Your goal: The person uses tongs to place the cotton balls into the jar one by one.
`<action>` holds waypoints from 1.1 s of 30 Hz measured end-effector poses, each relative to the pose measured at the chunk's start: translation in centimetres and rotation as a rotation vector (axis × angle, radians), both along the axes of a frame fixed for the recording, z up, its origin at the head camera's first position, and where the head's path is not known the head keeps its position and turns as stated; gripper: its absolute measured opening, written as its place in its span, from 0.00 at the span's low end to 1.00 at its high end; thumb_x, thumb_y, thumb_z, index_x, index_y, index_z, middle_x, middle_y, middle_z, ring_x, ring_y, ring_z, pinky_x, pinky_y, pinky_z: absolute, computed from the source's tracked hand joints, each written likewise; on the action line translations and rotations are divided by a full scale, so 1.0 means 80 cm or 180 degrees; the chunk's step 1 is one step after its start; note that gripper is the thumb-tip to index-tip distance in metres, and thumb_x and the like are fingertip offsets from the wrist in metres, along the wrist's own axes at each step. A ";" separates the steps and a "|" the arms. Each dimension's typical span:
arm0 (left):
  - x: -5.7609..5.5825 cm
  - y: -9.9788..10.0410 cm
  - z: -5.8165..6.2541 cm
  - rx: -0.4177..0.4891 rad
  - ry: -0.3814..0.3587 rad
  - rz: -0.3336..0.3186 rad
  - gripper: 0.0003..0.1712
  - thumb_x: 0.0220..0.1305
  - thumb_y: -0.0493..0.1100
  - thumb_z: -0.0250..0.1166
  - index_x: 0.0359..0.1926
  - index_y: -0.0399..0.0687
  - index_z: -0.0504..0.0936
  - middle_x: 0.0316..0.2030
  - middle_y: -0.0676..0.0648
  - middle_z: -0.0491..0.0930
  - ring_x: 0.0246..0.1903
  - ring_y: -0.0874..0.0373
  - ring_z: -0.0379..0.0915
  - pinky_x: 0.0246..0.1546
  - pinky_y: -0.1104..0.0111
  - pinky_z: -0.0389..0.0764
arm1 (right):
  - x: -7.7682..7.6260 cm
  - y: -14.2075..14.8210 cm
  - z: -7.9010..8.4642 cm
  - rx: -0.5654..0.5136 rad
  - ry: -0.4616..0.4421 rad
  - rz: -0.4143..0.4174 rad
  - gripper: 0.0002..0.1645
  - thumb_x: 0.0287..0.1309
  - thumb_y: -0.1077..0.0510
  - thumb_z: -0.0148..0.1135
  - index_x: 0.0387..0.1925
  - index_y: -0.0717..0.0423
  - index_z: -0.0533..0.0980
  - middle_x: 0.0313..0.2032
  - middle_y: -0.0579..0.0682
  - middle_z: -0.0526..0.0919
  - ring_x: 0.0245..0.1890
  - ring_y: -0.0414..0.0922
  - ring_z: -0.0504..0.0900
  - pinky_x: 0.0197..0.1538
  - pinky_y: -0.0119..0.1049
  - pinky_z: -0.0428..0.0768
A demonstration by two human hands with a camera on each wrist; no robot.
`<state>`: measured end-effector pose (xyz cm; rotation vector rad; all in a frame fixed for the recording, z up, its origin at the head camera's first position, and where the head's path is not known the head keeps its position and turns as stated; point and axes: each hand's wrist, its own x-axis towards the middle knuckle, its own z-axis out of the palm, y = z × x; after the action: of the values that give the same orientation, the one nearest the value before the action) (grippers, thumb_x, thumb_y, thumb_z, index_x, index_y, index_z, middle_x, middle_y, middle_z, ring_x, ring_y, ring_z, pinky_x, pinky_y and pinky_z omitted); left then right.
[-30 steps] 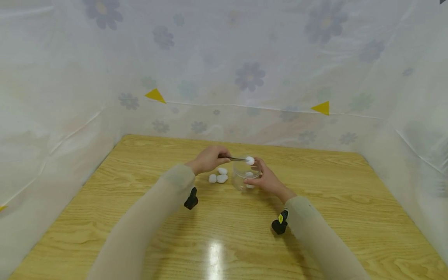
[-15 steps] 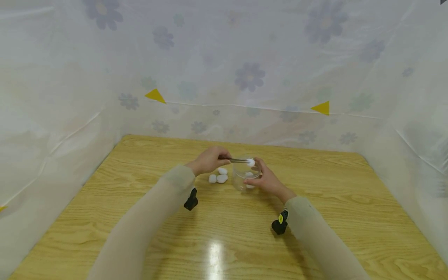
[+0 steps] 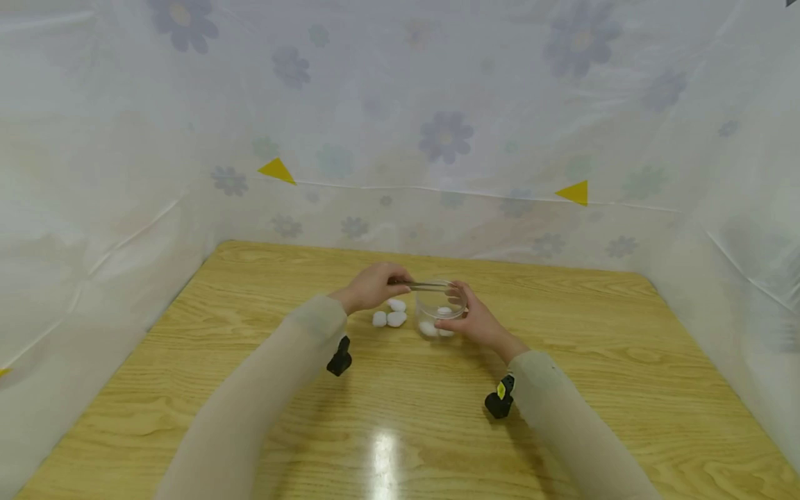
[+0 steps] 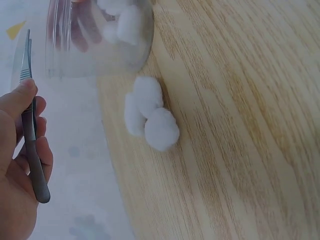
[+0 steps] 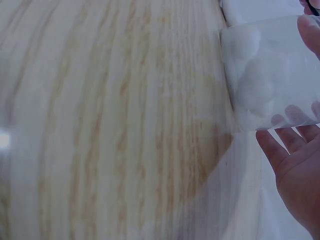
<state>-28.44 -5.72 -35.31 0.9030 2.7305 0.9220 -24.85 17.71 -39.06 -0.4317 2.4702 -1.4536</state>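
My left hand [image 3: 376, 285] pinches a pair of metal tweezers [image 4: 31, 135] between thumb and fingers. The tips of the tweezers lie over the mouth of a clear plastic jar [image 3: 425, 309], with nothing between them. My right hand [image 3: 478, 318] grips the jar from its right side, thumb at the front and fingers behind. Inside the jar, several white cotton balls [image 4: 131, 25] rest at the bottom. Three more cotton balls [image 4: 161, 129] lie bunched on the table just left of the jar, under my left hand in the head view.
The wood-grain table [image 3: 400, 403] reaches back to a pale flowered curtain [image 3: 387, 125], which also hangs at both sides. Two yellow triangles [image 3: 572, 193] mark the back curtain. A small black camera [image 3: 500, 397] hangs under each wrist.
The cotton ball at the tweezers' tips has dropped into the jar and lies at its bottom left. My hands have hardly moved, and the jar stays in place.
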 end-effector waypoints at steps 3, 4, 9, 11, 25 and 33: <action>0.000 -0.003 0.000 0.0035 -0.0046 0.0043 0.14 0.67 0.43 0.58 0.49 0.45 0.80 0.44 0.46 0.81 0.43 0.55 0.77 0.45 0.63 0.77 | 0.003 -0.002 0.004 -0.0003 -0.0017 -0.0008 0.52 0.54 0.59 0.66 0.71 0.58 0.45 0.68 0.62 0.56 0.69 0.60 0.56 0.63 0.56 0.64; 0.000 -0.005 0.000 0.0053 -0.0056 0.0047 0.14 0.67 0.43 0.58 0.50 0.44 0.80 0.44 0.46 0.81 0.42 0.55 0.77 0.45 0.63 0.77 | 0.000 0.000 0.000 -0.0002 -0.0002 -0.0012 0.52 0.54 0.58 0.67 0.71 0.57 0.45 0.68 0.62 0.56 0.69 0.59 0.56 0.63 0.56 0.64; 0.000 -0.014 -0.001 0.0076 -0.0002 0.0061 0.13 0.66 0.43 0.58 0.49 0.44 0.81 0.42 0.46 0.81 0.40 0.56 0.76 0.43 0.63 0.77 | -0.016 0.007 -0.026 0.0013 0.0067 -0.0024 0.55 0.51 0.51 0.70 0.71 0.52 0.46 0.69 0.58 0.57 0.69 0.56 0.57 0.63 0.55 0.64; 0.000 -0.019 -0.002 0.0087 -0.0004 0.0074 0.13 0.66 0.43 0.58 0.48 0.44 0.81 0.42 0.46 0.81 0.40 0.56 0.76 0.42 0.63 0.77 | -0.019 0.008 -0.031 0.0012 0.0080 -0.0027 0.55 0.50 0.50 0.70 0.71 0.51 0.46 0.69 0.57 0.57 0.69 0.56 0.57 0.63 0.55 0.65; 0.006 -0.053 -0.012 0.0165 -0.0046 0.0158 0.14 0.67 0.41 0.58 0.49 0.41 0.80 0.45 0.42 0.80 0.43 0.52 0.76 0.47 0.59 0.76 | -0.018 0.009 -0.031 0.0035 0.0083 -0.0013 0.56 0.51 0.50 0.70 0.72 0.53 0.45 0.69 0.60 0.55 0.69 0.56 0.57 0.64 0.56 0.63; 0.006 -0.070 -0.021 0.0205 -0.0101 0.0224 0.12 0.67 0.40 0.57 0.48 0.41 0.81 0.43 0.43 0.80 0.39 0.54 0.76 0.40 0.62 0.76 | -0.019 0.008 -0.032 0.0019 0.0091 -0.0035 0.56 0.50 0.50 0.71 0.71 0.52 0.46 0.69 0.59 0.56 0.69 0.56 0.57 0.65 0.56 0.62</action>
<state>-27.93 -11.36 -37.01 0.8003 2.7363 1.0333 -26.36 18.38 -41.61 -0.4413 2.5025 -1.4539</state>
